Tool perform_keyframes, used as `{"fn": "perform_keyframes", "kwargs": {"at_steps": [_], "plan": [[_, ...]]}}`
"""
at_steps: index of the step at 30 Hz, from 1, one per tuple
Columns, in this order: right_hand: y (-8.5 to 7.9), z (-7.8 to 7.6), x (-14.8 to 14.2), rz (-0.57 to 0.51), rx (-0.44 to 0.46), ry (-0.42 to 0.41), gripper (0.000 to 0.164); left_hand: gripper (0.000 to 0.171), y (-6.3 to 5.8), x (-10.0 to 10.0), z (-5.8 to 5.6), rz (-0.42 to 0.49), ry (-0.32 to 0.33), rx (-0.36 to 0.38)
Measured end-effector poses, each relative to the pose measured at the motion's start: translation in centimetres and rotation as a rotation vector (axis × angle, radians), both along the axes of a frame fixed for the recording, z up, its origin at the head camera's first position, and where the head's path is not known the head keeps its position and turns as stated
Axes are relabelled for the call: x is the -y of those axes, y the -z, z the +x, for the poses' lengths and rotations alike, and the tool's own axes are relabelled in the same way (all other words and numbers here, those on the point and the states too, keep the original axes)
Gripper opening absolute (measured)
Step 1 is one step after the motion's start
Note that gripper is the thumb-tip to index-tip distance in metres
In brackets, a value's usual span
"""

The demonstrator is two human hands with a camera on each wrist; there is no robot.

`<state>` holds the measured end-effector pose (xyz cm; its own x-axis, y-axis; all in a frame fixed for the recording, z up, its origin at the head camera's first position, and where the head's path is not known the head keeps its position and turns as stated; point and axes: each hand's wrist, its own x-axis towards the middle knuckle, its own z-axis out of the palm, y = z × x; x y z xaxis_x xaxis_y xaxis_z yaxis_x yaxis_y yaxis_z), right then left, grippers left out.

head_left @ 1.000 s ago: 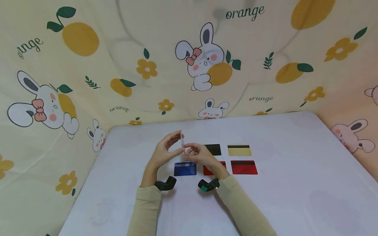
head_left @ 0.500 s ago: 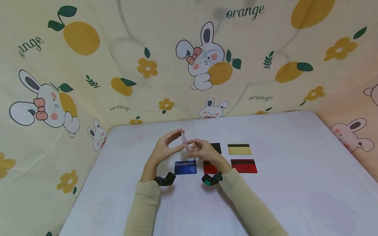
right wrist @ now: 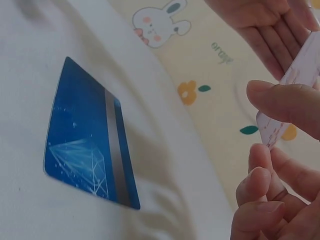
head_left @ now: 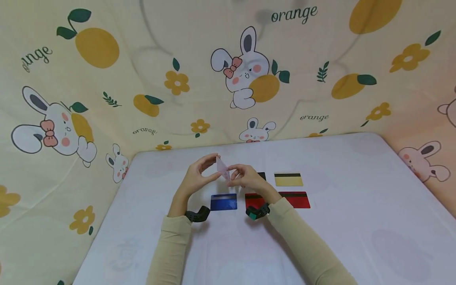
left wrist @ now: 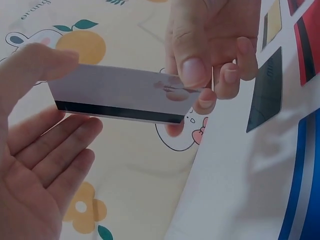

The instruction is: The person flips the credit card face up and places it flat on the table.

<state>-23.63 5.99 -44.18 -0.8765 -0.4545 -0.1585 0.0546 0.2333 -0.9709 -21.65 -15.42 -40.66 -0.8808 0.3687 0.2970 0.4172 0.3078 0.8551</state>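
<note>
"How does the card (left wrist: pixel 115 87) look?"
"Thin, rectangular, pale, with a dark stripe (left wrist: pixel 120 112), held above the white table (head_left: pixel 349 174)."
"And the hands?"
"Left hand (head_left: pixel 198 176) and right hand (head_left: pixel 248 178) pinch opposite ends, thumbs against fingers."

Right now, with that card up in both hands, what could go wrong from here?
1. The pale card could slip: the left hand and right hand hold it only near its ends, above the table.
2. If dropped, it might land on the blue card, which lies near below.
3. The right wrist crosses over the red cards in the head view; lowering it might nudge them.
</note>
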Motion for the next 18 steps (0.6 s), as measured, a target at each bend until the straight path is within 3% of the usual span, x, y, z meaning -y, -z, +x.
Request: {"fn": "perform_keyframes", "kwargs": {"at_steps": [11,18], "plan": [[-0.01,-0.71,-0.33,0.030,-0.011,-0.002,0.057,0.060,0.15,0.48,-0.33,-0.041,-0.050,0.020],[0.34,-0.98,-0.66,0.034,-0.011,0.004,0.057,0.060,0.88,0.82,-0.59,-0.058,-0.057,0.023]]}}
